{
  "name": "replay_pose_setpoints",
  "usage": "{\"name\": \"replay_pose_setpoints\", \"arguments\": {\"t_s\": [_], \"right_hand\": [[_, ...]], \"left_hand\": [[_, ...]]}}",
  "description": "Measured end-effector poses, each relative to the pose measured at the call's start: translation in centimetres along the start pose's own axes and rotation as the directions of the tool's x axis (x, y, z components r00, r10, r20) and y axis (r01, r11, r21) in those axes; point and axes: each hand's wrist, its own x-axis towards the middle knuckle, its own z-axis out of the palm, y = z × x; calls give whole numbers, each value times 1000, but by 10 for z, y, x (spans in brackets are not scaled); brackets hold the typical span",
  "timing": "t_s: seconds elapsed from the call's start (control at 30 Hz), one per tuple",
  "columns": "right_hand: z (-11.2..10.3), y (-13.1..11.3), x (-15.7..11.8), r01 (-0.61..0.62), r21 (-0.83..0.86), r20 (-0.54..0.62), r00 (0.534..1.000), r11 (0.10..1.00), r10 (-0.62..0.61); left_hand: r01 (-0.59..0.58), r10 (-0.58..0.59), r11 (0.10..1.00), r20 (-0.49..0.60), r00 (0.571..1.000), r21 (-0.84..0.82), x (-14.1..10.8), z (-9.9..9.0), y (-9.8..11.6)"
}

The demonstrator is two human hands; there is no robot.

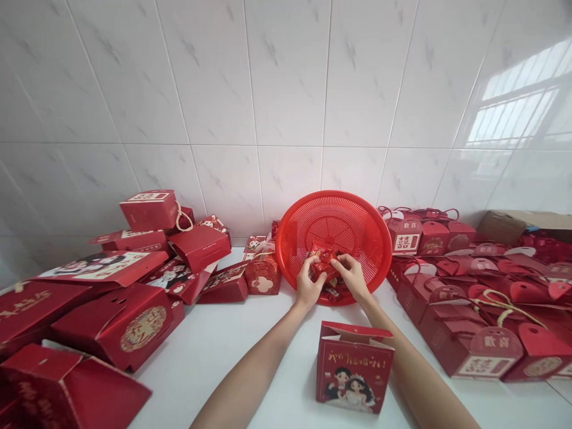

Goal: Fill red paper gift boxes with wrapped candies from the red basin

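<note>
A red plastic basket leans tilted against the tiled wall, with small wrapped packets at its bottom. My left hand is at the basket's lower part, its fingers closed on a shiny red packet. From the right, my right hand pinches the same packet near its edge. Between my forearms stands a red gift box with a cartoon couple on its front; its top is open.
Red boxes are piled on the left of the white table. Rows of red handled boxes fill the right side, and a brown cardboard box stands behind them. A small red box sits just left of the basket.
</note>
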Motion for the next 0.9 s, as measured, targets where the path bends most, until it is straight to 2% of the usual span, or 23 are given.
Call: {"name": "replay_pose_setpoints", "arguments": {"t_s": [0.27, 0.63, 0.77, 0.9], "right_hand": [[0, -4, 0, -76, 139, 24, 997, 987, 73], [2, 4, 0, -175, 260, -31, 981, 949, 189], [3, 6, 0, -177, 257, -50, 979, 950, 196], [1, 7, 1, -165, 245, -107, 975, 955, 196]], "left_hand": [[169, -167, 983, 35, 985, -67, 6, -1, 2], [265, -257, 950, 69, 964, -164, 10, 2, 15], [301, -298, 928, 46, 953, -221, 10, 4, 14], [291, -311, 921, -39, 950, -257, 11, 4, 11]]}}
